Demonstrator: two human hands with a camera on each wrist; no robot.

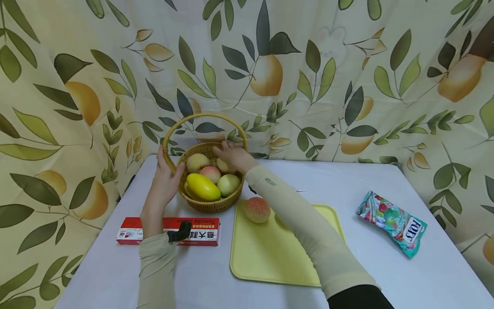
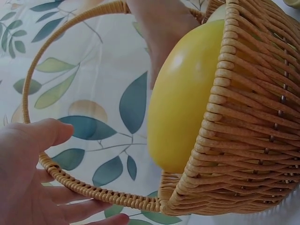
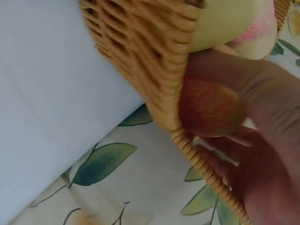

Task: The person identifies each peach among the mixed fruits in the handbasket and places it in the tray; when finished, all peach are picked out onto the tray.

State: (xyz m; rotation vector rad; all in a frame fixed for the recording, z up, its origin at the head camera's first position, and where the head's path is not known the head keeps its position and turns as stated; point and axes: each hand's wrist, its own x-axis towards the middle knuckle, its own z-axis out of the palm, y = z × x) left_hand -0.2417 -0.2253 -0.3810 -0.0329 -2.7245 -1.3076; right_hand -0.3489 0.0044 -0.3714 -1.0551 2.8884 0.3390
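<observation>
A wicker basket with a tall arched handle stands at the back left of the table. A yellow mango, a pale green round fruit and several peaches lie in it. My left hand is at the handle's left side, thumb apart and fingers extended behind the handle in the left wrist view. Inside the basket's right rim, my right hand holds a reddish peach between thumb and fingers. Another peach sits on the yellow tray.
A red tomato sauce box lies in front of the basket, partly behind my left wrist. On the right lies a green snack bag. My right forearm crosses over the tray and hides part of it. A patterned curtain hangs behind the table.
</observation>
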